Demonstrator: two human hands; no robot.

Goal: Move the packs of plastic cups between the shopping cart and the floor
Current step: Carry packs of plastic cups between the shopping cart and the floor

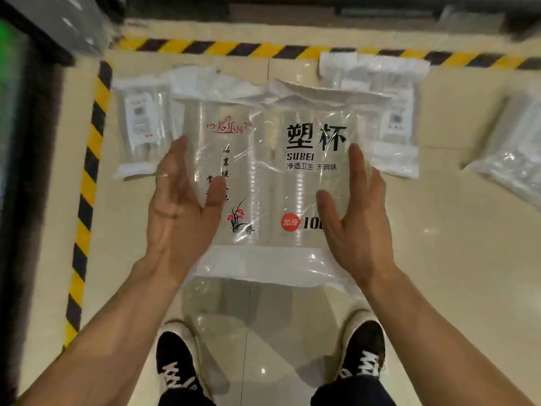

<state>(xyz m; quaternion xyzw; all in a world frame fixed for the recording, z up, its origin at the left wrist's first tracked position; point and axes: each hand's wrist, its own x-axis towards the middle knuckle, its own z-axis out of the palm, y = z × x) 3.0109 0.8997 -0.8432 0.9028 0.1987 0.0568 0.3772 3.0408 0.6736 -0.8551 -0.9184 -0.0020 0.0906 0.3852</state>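
A clear pack of plastic cups (272, 177) with black and red print hangs above the tiled floor, in front of me. My left hand (178, 206) presses its left side with straight fingers, thumb lying on the front. My right hand (357, 212) presses the right side the same way, thumb on the front. Three more packs lie on the floor: one at the left (140, 127), one behind at the right (392, 118), one at the far right edge (515, 162). No shopping cart is clearly visible.
Yellow-and-black hazard tape (87, 177) borders the floor on the left and along the back. A dark blurred structure (17, 142) stands left of the tape. My two black shoes (178, 364) are below the held pack on the glossy beige tiles (456, 259).
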